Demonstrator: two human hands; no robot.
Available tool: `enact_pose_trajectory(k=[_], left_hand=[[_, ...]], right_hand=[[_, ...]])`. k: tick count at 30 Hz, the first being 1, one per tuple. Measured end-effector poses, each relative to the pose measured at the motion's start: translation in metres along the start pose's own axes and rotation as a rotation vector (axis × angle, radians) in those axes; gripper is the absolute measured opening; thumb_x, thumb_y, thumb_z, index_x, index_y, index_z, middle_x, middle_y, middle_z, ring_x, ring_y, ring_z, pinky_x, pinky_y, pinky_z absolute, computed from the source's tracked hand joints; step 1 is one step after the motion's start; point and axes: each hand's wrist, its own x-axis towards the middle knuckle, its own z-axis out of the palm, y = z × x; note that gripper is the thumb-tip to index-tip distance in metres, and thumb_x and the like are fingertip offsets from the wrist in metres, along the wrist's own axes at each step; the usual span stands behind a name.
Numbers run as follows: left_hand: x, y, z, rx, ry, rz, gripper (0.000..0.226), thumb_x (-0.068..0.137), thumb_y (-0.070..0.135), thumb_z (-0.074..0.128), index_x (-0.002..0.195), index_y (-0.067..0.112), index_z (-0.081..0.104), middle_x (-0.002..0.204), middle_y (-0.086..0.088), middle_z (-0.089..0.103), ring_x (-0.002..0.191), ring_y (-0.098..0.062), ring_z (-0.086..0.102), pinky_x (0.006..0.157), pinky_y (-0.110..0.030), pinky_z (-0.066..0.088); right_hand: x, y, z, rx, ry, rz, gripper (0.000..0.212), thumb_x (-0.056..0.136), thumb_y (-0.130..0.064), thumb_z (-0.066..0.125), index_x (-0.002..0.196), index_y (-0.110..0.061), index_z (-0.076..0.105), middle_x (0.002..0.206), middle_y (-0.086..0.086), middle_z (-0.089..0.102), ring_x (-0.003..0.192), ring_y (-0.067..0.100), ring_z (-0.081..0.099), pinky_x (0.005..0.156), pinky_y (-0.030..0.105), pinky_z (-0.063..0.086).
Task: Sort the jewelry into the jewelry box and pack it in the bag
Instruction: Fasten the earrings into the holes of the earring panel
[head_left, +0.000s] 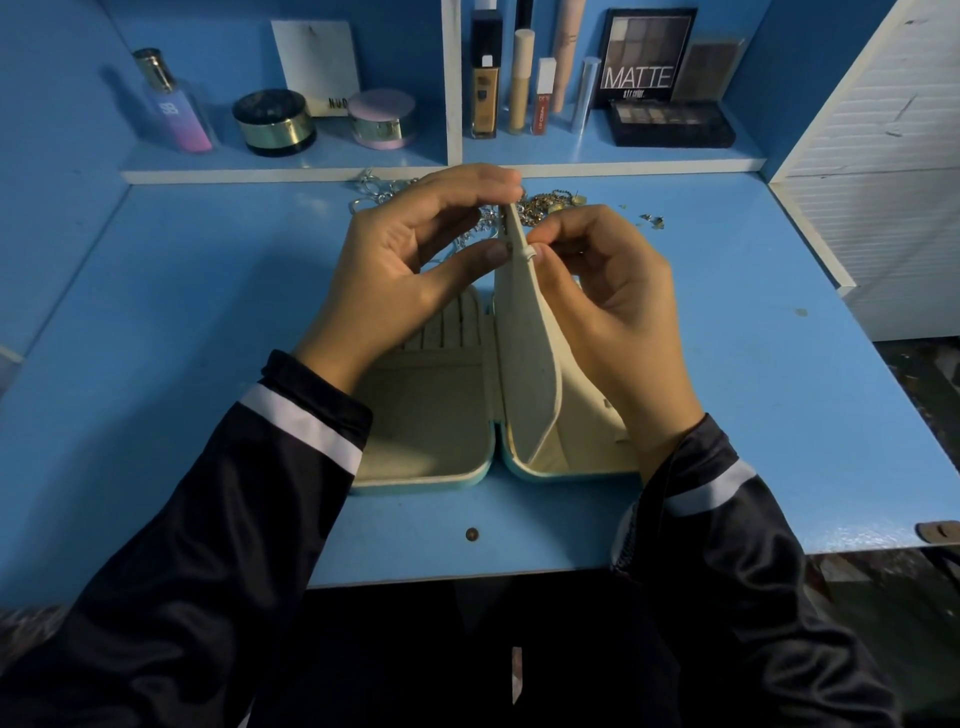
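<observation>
Jewelry (550, 200) half hidden behind hands (400, 260) pinching flap (524, 338)

The jewelry box (415, 480) lies open flat mid-desk, hinge running front to back, teal outside and cream-lined inside. Its left half shows ribbed ring rolls (447, 327) at the back and a plain compartment in front. From the right half a cream flap (527, 353) stands upright, its top pinched between the left grip (415, 244) and the right grip (597, 275). The jewelry (540, 205), tangled silver and gold chains, is heaped by the desk's back edge, behind the box.
</observation>
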Motion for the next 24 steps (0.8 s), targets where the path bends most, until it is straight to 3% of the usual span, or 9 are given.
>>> enact_pose_trajectory(k=[5, 17, 24], left_hand=[[0.0007, -0.0013, 0.0002, -0.012, 0.0, 0.001, 0.037, 0.09, 0.006, 0.065, 0.125, 0.014, 0.053, 0.128, -0.006, 0.058, 0.127, -0.02, 0.055, 0.108, -0.036, 0.043], [0.0005, -0.0025, 0.0002, -0.034, 0.004, -0.006, 0.038, 0.09, 0.005, 0.066, 0.125, 0.011, 0.053, 0.127, -0.007, 0.058, 0.128, -0.021, 0.055, 0.109, -0.037, 0.042], [0.0009, -0.003, 0.0009, -0.047, 0.01, -0.014, 0.039, 0.089, 0.005, 0.066, 0.126, 0.009, 0.052, 0.127, -0.008, 0.057, 0.127, -0.019, 0.055, 0.109, -0.034, 0.041]], right_hand=[[0.0007, -0.0001, -0.0001, -0.001, -0.004, -0.017, 0.004, 0.094, -0.004, 0.058, 0.097, -0.006, 0.06, 0.091, 0.009, 0.061, 0.083, 0.022, 0.058, 0.075, 0.027, 0.048], [0.0015, 0.0011, 0.0016, -0.012, -0.006, -0.032, 0.004, 0.094, -0.005, 0.059, 0.097, -0.007, 0.06, 0.092, 0.012, 0.063, 0.085, 0.03, 0.06, 0.077, 0.04, 0.052], [0.0008, 0.0004, 0.0016, 0.045, -0.004, 0.009, 0.004, 0.094, -0.004, 0.059, 0.097, -0.005, 0.06, 0.091, 0.008, 0.062, 0.083, 0.02, 0.058, 0.076, 0.03, 0.048]])
